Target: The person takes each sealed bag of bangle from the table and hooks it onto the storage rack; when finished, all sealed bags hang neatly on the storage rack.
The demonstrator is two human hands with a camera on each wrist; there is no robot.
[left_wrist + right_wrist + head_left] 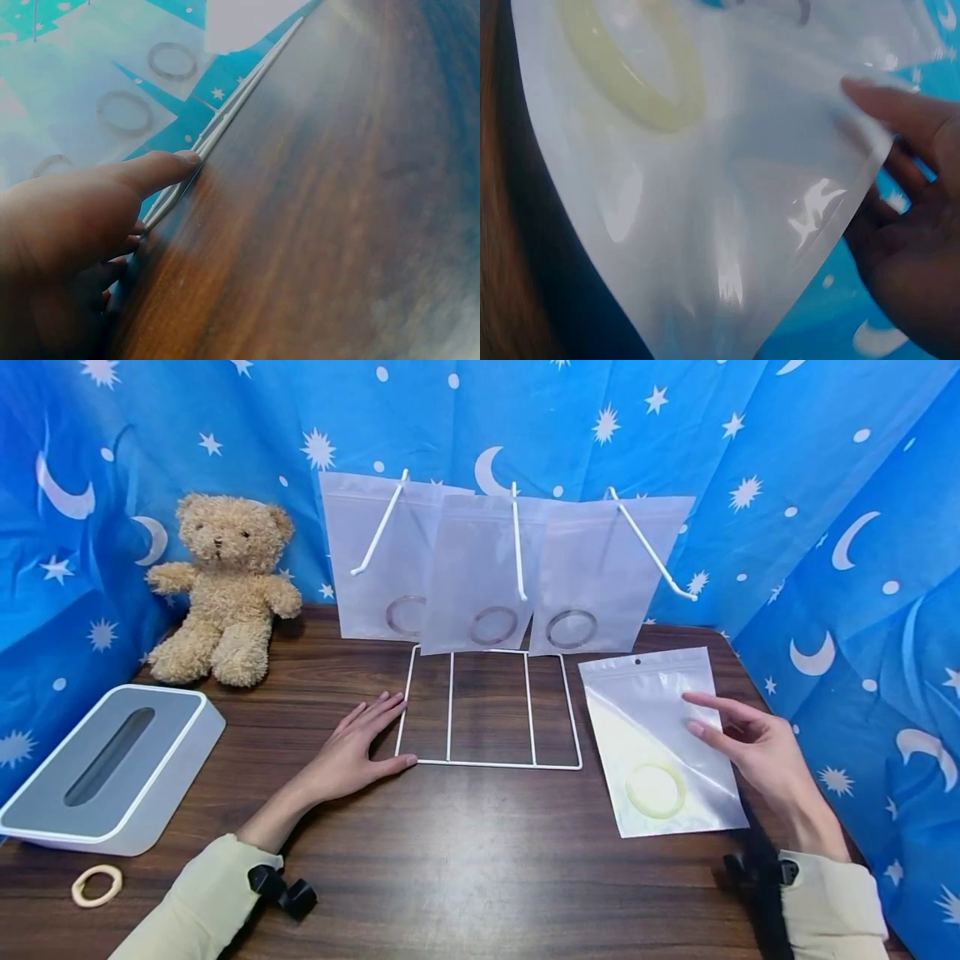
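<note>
My right hand [765, 752] pinches the right edge of a white zip bag [645, 693] with a pale yellow ring [656, 790] inside. In the right wrist view the thumb lies over the front of the bag [742, 187], with other fingers behind its edge. My left hand [352, 747] rests flat at the left side of a white wire rack [487, 765], fingers extended. Its thumb touches the front corner of the base. From the rack's prongs [519, 543] hang three similar frosted bags [480, 560], each with a darker ring low inside.
A teddy bear [225, 585] sits at the back left. Before it stands a grey-topped tissue box [112, 768], with a loose beige ring [97, 886] near its front. The blue curtain [750, 427] with stars and moons encloses the wooden table [480, 860] behind and on both sides.
</note>
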